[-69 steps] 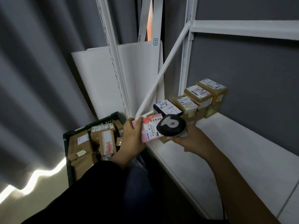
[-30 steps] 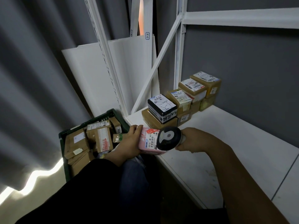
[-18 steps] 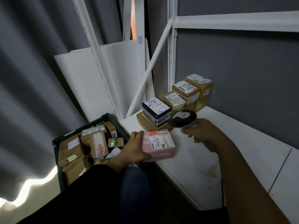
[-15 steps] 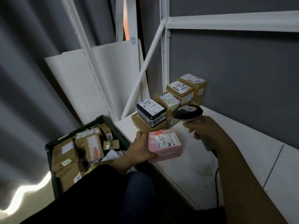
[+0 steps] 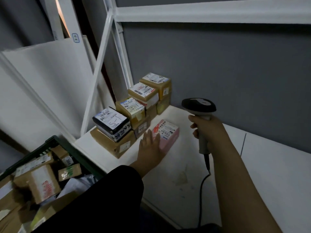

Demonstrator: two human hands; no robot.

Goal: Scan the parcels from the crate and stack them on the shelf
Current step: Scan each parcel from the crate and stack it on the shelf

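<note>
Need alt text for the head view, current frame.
A person's left hand rests with straight fingers on a pink parcel lying on the white shelf beside stacked parcels; the right hand grips a corded barcode scanner. A green crate of parcels sits lower left.

black box [image 5: 111,122] label: "5-1" handwritten | brown box [image 5: 141,127] tag: possibly "3008"

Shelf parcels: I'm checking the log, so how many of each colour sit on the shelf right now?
Brown parcels: 7
Black parcel: 1
Pink parcel: 1
Total: 9
</note>
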